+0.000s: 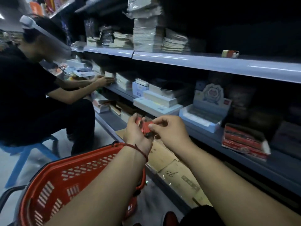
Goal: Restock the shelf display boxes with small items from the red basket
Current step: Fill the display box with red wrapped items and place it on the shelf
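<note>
Both hands are raised in front of the shelves and hold a small bunch of red packets between them. My left hand cups the packets from the left, and my right hand pinches their right edge with thumb and fingers. The red basket sits low at the left, under my left forearm; what it holds is hidden. A red display box lies on the middle shelf to the right. A white display box with a cartoon header card stands just left of it.
A person in black sits on a blue stool at the left, both hands reaching into the same shelf. Stacks of white booklets fill the upper shelf. Flat cardboard boxes lie on the bottom shelf below my hands.
</note>
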### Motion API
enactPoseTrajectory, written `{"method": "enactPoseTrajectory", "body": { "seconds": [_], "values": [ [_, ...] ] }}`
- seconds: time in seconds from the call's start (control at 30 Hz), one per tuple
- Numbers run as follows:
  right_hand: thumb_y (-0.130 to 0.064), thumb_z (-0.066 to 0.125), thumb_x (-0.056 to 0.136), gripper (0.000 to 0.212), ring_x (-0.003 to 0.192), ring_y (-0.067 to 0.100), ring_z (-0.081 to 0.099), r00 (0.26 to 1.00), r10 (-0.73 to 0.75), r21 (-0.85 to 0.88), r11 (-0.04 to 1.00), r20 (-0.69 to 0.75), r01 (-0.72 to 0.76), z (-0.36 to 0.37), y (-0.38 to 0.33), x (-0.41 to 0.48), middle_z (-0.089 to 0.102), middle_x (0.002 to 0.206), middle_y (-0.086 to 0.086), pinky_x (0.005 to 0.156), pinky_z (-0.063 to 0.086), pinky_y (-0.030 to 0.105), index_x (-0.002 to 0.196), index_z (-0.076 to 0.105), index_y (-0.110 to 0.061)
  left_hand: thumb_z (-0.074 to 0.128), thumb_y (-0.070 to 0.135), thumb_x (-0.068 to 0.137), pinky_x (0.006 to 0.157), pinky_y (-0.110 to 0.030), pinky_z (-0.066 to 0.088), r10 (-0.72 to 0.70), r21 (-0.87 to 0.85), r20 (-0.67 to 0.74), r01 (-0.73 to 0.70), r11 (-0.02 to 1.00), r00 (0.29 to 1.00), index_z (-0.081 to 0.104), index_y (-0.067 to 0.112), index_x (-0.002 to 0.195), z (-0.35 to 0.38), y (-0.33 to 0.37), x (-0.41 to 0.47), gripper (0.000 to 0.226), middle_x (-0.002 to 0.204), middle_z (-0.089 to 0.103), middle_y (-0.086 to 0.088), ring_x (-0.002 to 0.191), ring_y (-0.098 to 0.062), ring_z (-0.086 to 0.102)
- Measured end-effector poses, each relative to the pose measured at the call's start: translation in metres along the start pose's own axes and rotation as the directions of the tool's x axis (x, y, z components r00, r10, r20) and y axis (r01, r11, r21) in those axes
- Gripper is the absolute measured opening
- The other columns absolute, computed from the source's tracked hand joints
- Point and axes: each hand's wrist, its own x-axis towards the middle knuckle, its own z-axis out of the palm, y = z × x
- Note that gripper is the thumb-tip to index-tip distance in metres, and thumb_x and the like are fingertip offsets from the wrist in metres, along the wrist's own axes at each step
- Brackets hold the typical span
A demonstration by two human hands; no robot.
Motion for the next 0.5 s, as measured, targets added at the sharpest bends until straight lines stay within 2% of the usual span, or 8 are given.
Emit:
{"method": "enactPoseTrajectory", "body": {
  "seconds": [0.07, 0.13, 0.17, 0.23, 0.27, 0.37, 0.5],
  "values": [
    [-0.018, 0.077, 0.087, 0.004, 0.083, 0.012, 0.072, 0.999, 0.030, -0.001, 1.000, -0.019, -0.030, -0.007, 0.002, 0.004, 0.075, 0.085, -0.004, 0.083, 0.062, 0.041, 0.091, 0.077, -0.019, 0.071, 0.036, 0.086, 0.062, -0.041, 0.061, -0.025, 0.011, -0.008, 0.025, 1.000, 1.000, 0.068, 0.011, 0.104, 0.007, -0.011, 0.006, 0.031, 0.099, 0.073, -0.008, 0.082, -0.025, 0.073],
    [-0.021, 0.079, 0.085, 0.005, 0.081, 0.013, 0.072, 1.000, 0.026, -0.022, 0.999, -0.016, -0.026, -0.013, 0.005, 0.007, 0.075, 0.082, -0.003, 0.082, 0.062, 0.038, 0.089, 0.076, -0.018, 0.073, 0.038, 0.080, 0.069, -0.051, 0.061, -0.038, -0.003, 0.007, 0.038, 0.999, 0.999, 0.068, 0.009, 0.118, 0.017, -0.022, 0.008, 0.047, 0.117, 0.073, -0.016, 0.095, -0.036, 0.075],
    [-0.023, 0.081, 0.084, 0.010, 0.080, 0.012, 0.072, 1.000, 0.028, -0.030, 0.999, -0.010, -0.028, -0.017, 0.008, 0.008, 0.074, 0.081, -0.003, 0.081, 0.062, 0.035, 0.088, 0.074, -0.018, 0.073, 0.035, 0.081, 0.067, -0.054, 0.062, -0.023, -0.003, -0.021, 0.023, 1.000, 1.000, 0.067, 0.008, 0.117, 0.022, -0.028, 0.006, 0.045, 0.116, 0.073, -0.019, 0.094, -0.039, 0.074],
    [-0.023, 0.084, 0.080, 0.016, 0.077, 0.011, 0.071, 0.998, 0.057, -0.014, 0.998, -0.014, -0.057, -0.025, 0.015, 0.012, 0.073, 0.077, -0.002, 0.077, 0.060, 0.031, 0.087, 0.072, -0.016, 0.074, 0.027, 0.087, 0.057, -0.049, 0.061, 0.021, 0.005, -0.075, -0.021, 1.000, 0.997, 0.064, 0.004, 0.110, 0.031, -0.042, 0.009, 0.034, 0.103, 0.073, -0.020, 0.085, -0.038, 0.075],
    [-0.022, 0.086, 0.079, 0.018, 0.076, 0.012, 0.071, 0.996, 0.079, 0.003, 0.997, -0.030, -0.079, -0.029, 0.021, 0.015, 0.073, 0.077, -0.001, 0.075, 0.060, 0.030, 0.086, 0.071, -0.015, 0.074, 0.025, 0.088, 0.057, -0.045, 0.060, 0.021, 0.014, -0.055, -0.020, 1.000, 0.998, 0.065, 0.005, 0.110, 0.034, -0.050, 0.011, 0.031, 0.099, 0.073, -0.019, 0.082, -0.036, 0.075],
    [-0.025, 0.090, 0.074, 0.025, 0.070, 0.009, 0.070, 0.988, 0.136, 0.029, 0.991, -0.079, -0.134, -0.045, 0.042, 0.026, 0.073, 0.072, -0.001, 0.069, 0.058, 0.026, 0.085, 0.072, -0.012, 0.073, 0.028, 0.090, 0.068, -0.044, 0.061, 0.006, 0.073, 0.015, -0.007, 0.997, 1.000, 0.068, 0.009, 0.103, 0.041, -0.077, 0.023, 0.023, 0.091, 0.070, -0.010, 0.079, -0.028, 0.071],
    [-0.017, 0.088, 0.075, 0.023, 0.064, 0.007, 0.069, 0.964, 0.225, 0.092, 0.973, -0.144, -0.213, -0.071, 0.074, 0.036, 0.073, 0.067, -0.001, 0.063, 0.056, 0.022, 0.089, 0.072, -0.009, 0.070, 0.031, 0.094, 0.062, -0.035, 0.052, 0.011, 0.156, 0.093, -0.025, 0.987, 0.996, 0.067, 0.011, 0.099, 0.051, -0.125, 0.041, 0.021, 0.078, 0.062, -0.001, 0.070, -0.021, 0.063]
  ]
}}
